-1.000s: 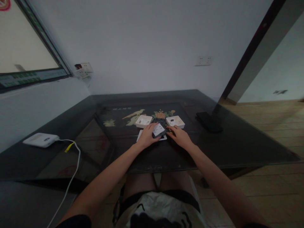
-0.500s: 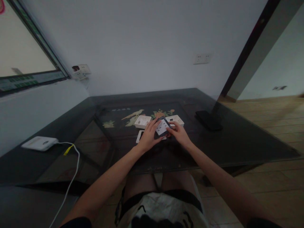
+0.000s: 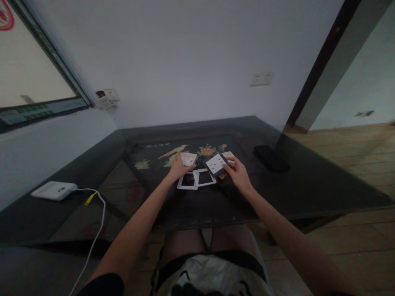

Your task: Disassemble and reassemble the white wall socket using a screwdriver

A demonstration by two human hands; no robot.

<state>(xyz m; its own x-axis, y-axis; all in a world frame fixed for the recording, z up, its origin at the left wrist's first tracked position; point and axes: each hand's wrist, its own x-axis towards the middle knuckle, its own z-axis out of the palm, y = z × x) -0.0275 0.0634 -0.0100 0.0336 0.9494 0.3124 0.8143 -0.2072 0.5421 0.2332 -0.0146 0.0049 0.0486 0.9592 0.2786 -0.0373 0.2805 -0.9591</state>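
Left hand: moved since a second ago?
Yes. The left hand has left the socket module, now held by the right hand alone, and shifted left to the white back box beside the bird inlay.

Bare tabletop (image 3: 308, 181) right of the right hand (image 3: 237, 174) — white frames (image 3: 197, 179) and boxes (image 3: 188, 158) crowding the middle.

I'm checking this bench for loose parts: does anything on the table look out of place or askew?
Mostly orderly. The socket module is held tilted off the table in the right hand. Two white frames lie empty side by side. The left hand rests on a white back box. Nothing looks spilled or broken.
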